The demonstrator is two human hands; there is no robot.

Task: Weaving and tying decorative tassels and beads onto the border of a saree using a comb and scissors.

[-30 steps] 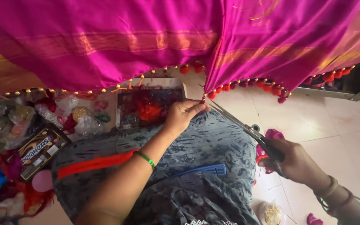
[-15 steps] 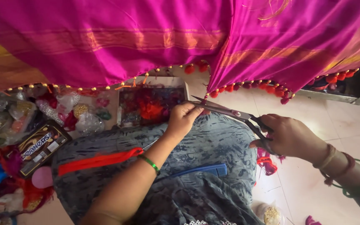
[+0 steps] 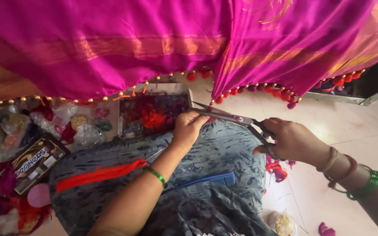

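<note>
- Here, the scissors lie level at mid-scene, blades slightly parted, tips pointing left below the magenta cloth.
- The right hand grips their handles, wrist bent, arm coming from the right.
- The left hand pinches a red tassel at the blades.
- Nearer lie a blue comb and red thread bundle.

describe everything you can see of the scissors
The scissors look like metal: two long silvery blades joined at a small pivot screw, with dark handle loops. The blades are slightly parted, pointing left and a little up, lying almost level beneath the tasselled pink fabric edge. The right hand has its fingers through the loops; the left hand pinches something small right at the blades, too small to identify. They hang above the grey patterned cloth.
</note>
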